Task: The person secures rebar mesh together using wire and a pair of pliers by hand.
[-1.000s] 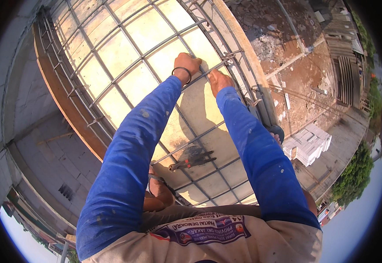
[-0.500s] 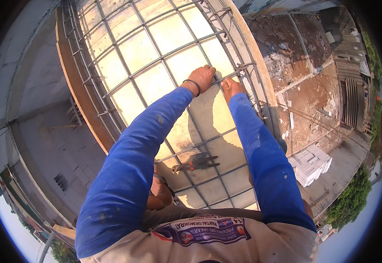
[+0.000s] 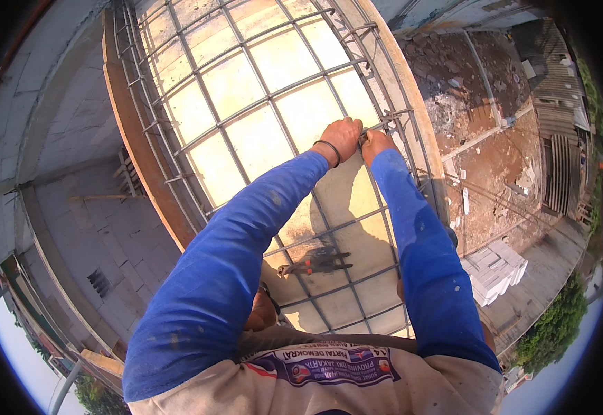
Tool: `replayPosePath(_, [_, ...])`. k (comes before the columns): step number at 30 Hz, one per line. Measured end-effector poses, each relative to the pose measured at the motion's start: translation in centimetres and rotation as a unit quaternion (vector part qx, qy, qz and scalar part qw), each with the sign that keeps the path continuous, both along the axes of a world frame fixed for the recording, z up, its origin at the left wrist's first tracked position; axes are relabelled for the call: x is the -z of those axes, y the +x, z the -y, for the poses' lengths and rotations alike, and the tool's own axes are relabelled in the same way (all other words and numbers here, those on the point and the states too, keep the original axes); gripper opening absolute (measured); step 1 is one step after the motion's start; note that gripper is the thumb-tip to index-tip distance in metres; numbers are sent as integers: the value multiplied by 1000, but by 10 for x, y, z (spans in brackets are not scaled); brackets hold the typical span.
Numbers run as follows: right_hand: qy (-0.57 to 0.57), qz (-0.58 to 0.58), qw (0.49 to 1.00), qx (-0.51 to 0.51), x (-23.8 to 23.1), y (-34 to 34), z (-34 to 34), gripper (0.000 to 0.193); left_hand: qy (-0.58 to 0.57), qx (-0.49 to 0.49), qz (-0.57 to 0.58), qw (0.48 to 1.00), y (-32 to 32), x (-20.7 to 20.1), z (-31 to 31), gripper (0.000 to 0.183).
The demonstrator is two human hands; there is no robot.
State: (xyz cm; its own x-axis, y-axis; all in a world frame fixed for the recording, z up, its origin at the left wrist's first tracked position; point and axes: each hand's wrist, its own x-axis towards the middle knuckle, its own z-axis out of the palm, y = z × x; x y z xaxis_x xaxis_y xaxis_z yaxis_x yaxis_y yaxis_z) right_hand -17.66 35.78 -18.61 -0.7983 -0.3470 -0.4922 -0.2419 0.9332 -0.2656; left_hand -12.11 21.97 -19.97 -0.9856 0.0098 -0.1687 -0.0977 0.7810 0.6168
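Observation:
A grid of steel reinforcing bars (image 3: 271, 99) lies over pale yellow boards (image 3: 308, 104). At a bar crossing near the grid's right side, my left hand (image 3: 343, 137) is closed, a dark band round its wrist. My right hand (image 3: 377, 146) is right beside it, its fingers pinched together. A small dark piece shows between the two hands, but its kind is hidden by the fingers. Nearer to me, a pair of pincers (image 3: 308, 266) with orange on its handles rests across the bars in the shade of my body.
Wooden formwork boards edge the grid at left (image 3: 132, 145) and right (image 3: 419, 90), with bundled bars inside them. Beyond the right edge is a drop to rubble ground (image 3: 502, 173) and stacked white blocks (image 3: 493, 271). A grey block wall (image 3: 118, 242) lies below on the left. My foot (image 3: 262, 311) is near the pincers.
The view has shifted, so the grid appears farther right and lower. Both hands stay at the same crossing; the right hand has come closer to the left, its fingers more curled.

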Motion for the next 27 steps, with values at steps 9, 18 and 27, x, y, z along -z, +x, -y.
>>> replayPosePath(9, [-93,83,992,36,9,-7,-7,25,82,-161,-21,983,29,13,1,23])
replayPosePath(18, [21,114,993,11,-8,-9,-3,25,129,-167,47,976,17,14,4,24])
replayPosePath(27, [-38,77,996,7,29,-12,-20,30,96,-159,-7,983,15,13,-3,22])
